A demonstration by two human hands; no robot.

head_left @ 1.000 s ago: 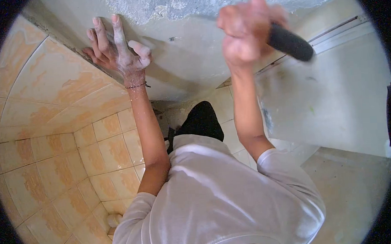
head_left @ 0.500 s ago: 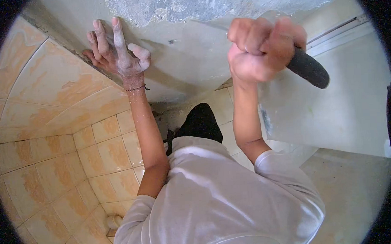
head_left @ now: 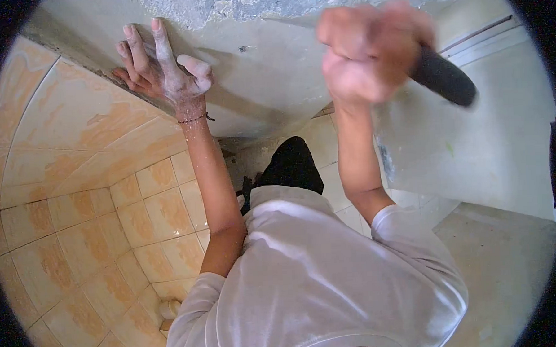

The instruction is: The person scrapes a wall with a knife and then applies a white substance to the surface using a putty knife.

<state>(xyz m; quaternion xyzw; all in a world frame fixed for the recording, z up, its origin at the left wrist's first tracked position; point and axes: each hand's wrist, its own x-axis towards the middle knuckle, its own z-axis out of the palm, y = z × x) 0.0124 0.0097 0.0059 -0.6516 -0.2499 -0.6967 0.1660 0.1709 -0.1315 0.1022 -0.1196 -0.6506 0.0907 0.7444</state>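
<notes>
My left hand (head_left: 173,72) is pressed against the grey painted wall (head_left: 261,69), with its fingers spread and white dust over fingers and wrist. Nothing is in it. On the other side, my right hand (head_left: 375,51) is closed in a fist, smeared by motion, near the same wall. From the fist sticks out the thick, rounded black handle (head_left: 444,78) of a tool, pointing down and to the right. The tool's working end is hidden, so I cannot tell its kind. Above both hands runs a rough, bare patch (head_left: 239,3) where the paint is gone.
Cream and orange tiles (head_left: 71,120) cover the wall on the left, meeting the painted wall at a corner edge. At the right stands a pale flat panel (head_left: 475,146), possibly a door, beside a light frame (head_left: 486,43). A small pipe end (head_left: 170,310) shows at lower left.
My right hand and the black handle have moved slightly up. My left hand stays in place on the wall, while the whole view has shifted a little.
</notes>
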